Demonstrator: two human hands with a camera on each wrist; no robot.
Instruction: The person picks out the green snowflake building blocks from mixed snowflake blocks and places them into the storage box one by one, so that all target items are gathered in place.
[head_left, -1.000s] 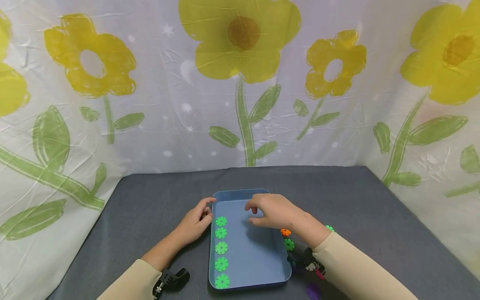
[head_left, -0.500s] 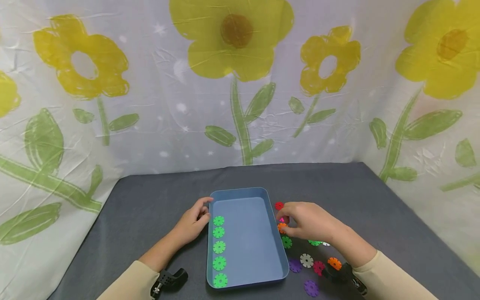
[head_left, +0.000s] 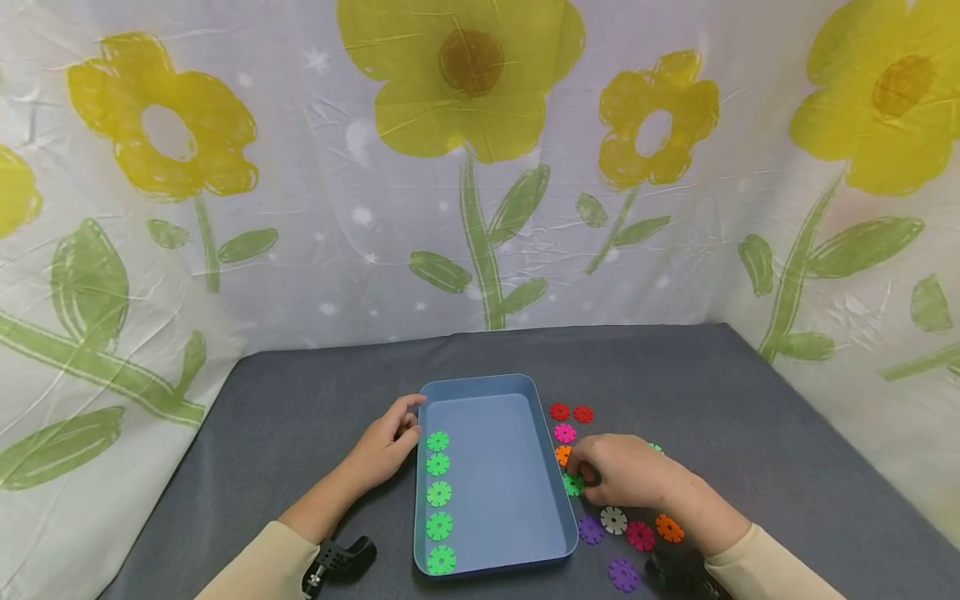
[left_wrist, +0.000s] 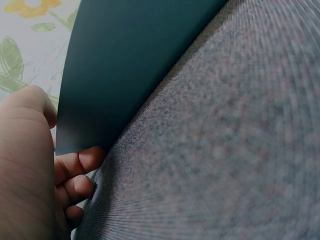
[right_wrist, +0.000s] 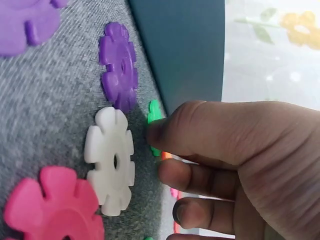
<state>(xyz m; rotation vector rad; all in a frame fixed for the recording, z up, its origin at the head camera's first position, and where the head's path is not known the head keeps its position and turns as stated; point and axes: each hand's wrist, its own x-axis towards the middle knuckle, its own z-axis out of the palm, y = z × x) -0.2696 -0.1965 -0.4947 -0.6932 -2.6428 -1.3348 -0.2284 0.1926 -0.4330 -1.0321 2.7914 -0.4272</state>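
My left hand holds the left side of a blue tray. One finger bends over the rim, and other curled fingers lie by the outer wall in the left wrist view. Inside the tray, several green notched snowflake discs form a column along the left wall. Beyond the right wall, my right hand reaches down to a green snowflake disc lying on the cloth. In the right wrist view the thumb overlaps that green disc, while the index finger stands apart from it.
Right of the tray lie loose discs: red, pink, orange, purple, white and crimson. Grey cloth covers the table. A flower-printed curtain hangs behind.
My right hand has moved from above the tray out past its right wall, then nearer and down to the green disc. The left hand keeps its place on the tray.
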